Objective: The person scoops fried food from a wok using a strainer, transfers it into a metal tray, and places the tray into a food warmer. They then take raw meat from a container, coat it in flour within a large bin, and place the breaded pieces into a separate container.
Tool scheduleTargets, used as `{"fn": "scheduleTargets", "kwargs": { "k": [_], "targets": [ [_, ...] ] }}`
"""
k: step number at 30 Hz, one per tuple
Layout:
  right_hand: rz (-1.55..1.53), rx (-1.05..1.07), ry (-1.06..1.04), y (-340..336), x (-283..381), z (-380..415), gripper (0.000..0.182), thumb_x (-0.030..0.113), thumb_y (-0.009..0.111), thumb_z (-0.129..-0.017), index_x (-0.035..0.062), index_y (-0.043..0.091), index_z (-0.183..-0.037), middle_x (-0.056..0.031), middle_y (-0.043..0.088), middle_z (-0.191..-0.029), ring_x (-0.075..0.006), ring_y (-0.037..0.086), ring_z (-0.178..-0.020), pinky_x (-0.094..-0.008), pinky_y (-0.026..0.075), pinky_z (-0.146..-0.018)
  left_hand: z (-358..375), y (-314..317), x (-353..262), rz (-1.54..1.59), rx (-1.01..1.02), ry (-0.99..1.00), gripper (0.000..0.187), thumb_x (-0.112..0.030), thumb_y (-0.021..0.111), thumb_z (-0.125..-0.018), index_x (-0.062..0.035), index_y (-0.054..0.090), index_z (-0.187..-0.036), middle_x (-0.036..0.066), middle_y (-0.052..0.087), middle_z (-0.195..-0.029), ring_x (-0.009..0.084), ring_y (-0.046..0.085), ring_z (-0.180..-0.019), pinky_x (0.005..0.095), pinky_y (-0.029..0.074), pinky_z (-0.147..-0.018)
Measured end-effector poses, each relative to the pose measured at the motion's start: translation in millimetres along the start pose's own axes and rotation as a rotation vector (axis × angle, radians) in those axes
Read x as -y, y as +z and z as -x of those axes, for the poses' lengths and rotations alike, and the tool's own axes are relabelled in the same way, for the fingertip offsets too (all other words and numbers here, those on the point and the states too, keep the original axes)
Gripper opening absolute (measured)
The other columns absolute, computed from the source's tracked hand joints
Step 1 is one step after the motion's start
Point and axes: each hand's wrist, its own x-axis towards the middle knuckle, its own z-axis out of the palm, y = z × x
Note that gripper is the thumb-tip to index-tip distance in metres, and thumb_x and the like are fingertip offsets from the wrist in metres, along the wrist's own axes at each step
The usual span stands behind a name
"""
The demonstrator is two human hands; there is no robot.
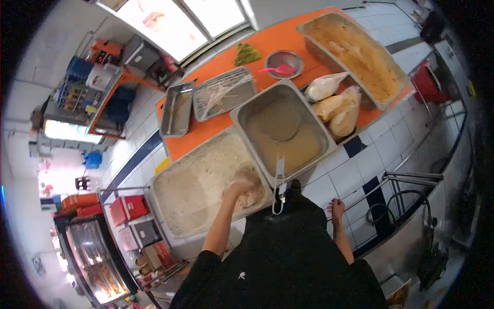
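Observation:
My left hand [244, 184] is down in the pale flour of a wide metal tray [170, 219], at its right end, beside lumpy floured pieces [250, 198]. Its fingers are blurred and partly hidden by flour. Off to the right, my right hand [336, 207] hangs over the floor with curled fingers and nothing visible in it. Between the hands stands a deep metal pan [319, 105] of cloudy tan liquid, with a round strainer [280, 121] in it. The strainer's handle [279, 177] rests across the near rim.
The orange table [206, 135] also bears bags of powder [345, 116], a tray of orange-yellow flour [370, 62], a bowl with a pink scoop [280, 69] and two metal trays [224, 92]. A display case [95, 257] stands at lower left, metal rails [411, 175] at right.

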Motion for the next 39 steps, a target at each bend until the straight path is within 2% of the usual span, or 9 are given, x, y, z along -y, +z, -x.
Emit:
{"fn": "scheduleTargets", "kwargs": {
  "k": [6,8,15,17,20,22,29,36,39],
  "targets": [
    [0.008,-0.003,-0.022,4.0,31.6,5.9,0.024,0.022,0.049,-0.091,-0.0004,0.058,-0.091,-0.0111,0.062,-0.072,-0.0166,0.059,-0.053,-0.0265,0.049,-0.045,13.8,-20.9,-79.8,-0.170,0.374,-0.142,0.038,-0.037,0.060,-0.073,-0.0041,0.066,-0.090,0.023,0.063,-0.086,0.0323,0.062,-0.082,0.0377,0.049,-0.074],
    [-0.032,-0.016,-0.076,5.4,51.6,12.4,0.024,0.022,0.049,-0.091,-0.0005,0.057,-0.090,-0.0111,0.062,-0.072,-0.0165,0.060,-0.053,-0.0266,0.048,-0.045,18.4,-35.6,-78.5,-0.504,-0.037,0.072,0.040,-0.039,0.059,-0.074,-0.0064,0.065,-0.095,0.022,0.064,-0.092,0.0357,0.061,-0.089,0.0420,0.049,-0.078],
    [0.040,-0.038,-0.377,25.0,126.8,63.1,0.022,0.020,0.050,-0.093,0.0003,0.055,-0.084,-0.0070,0.059,-0.070,-0.0121,0.057,-0.055,-0.0251,0.046,-0.048,34.9,-22.1,-69.2,-0.469,0.070,-0.115,0.033,-0.032,0.057,-0.079,-0.0069,0.064,-0.099,0.019,0.063,-0.093,0.0355,0.059,-0.091,0.0440,0.048,-0.080],
    [0.109,-0.048,-0.647,45.9,164.5,93.6,0.021,0.017,0.052,-0.093,0.0009,0.053,-0.079,-0.0041,0.057,-0.066,-0.0089,0.054,-0.056,-0.0235,0.045,-0.051,35.7,-29.8,-55.4,-0.446,-0.106,0.229,0.023,-0.019,0.050,-0.082,-0.0064,0.065,-0.094,0.019,0.063,-0.094,0.0343,0.058,-0.094,0.0428,0.047,-0.081],
    [0.268,0.252,-0.950,101.8,240.7,184.7,0.020,0.019,0.057,-0.087,0.0026,0.055,-0.076,-0.0094,0.054,-0.060,-0.0171,0.052,-0.052,-0.0319,0.042,-0.052,49.5,-63.0,-101.7,-0.336,-0.145,-0.235,0.029,-0.021,0.046,-0.089,-0.0099,0.060,-0.112,0.016,0.059,-0.114,0.0305,0.056,-0.103,0.0416,0.046,-0.085],
    [0.461,0.708,-1.101,142.1,262.8,229.9,0.020,0.024,0.058,-0.084,0.0039,0.057,-0.084,-0.0155,0.062,-0.071,-0.0354,0.062,-0.066,-0.0408,0.048,-0.058,63.7,-63.5,-113.0,1.355,-0.565,-0.118,0.044,-0.034,0.044,-0.094,-0.0143,0.045,-0.133,0.010,0.049,-0.132,0.0273,0.053,-0.111,0.0404,0.044,-0.090],
    [0.951,0.796,-1.336,278.7,228.0,294.5,0.025,0.027,0.055,-0.084,0.0041,0.051,-0.091,-0.0146,0.062,-0.079,-0.0332,0.063,-0.071,-0.0437,0.049,-0.062,102.5,-41.5,-74.8,1.752,-0.640,0.099,0.047,-0.039,0.037,-0.098,-0.0173,0.035,-0.140,0.009,0.044,-0.135,0.0240,0.049,-0.115,0.0346,0.041,-0.095],
    [0.780,0.875,-1.732,298.8,218.5,334.6,0.013,0.017,0.055,-0.081,0.0045,0.052,-0.081,-0.0125,0.058,-0.069,-0.0323,0.059,-0.061,-0.0444,0.048,-0.054,107.9,-62.6,-65.5,1.905,-0.640,0.174,0.046,-0.040,0.037,-0.097,-0.0143,0.039,-0.136,0.012,0.050,-0.126,0.0272,0.048,-0.114,0.0388,0.041,-0.097],
    [0.896,0.822,-1.623,299.2,194.9,327.7,0.013,0.017,0.055,-0.082,0.0047,0.052,-0.082,-0.0117,0.057,-0.069,-0.0316,0.059,-0.061,-0.0441,0.047,-0.054,103.7,-71.1,-47.7,2.012,-0.540,0.248,0.047,-0.041,0.037,-0.097,-0.0141,0.040,-0.135,0.012,0.050,-0.125,0.0278,0.048,-0.114,0.0400,0.041,-0.096]
  ]
}}
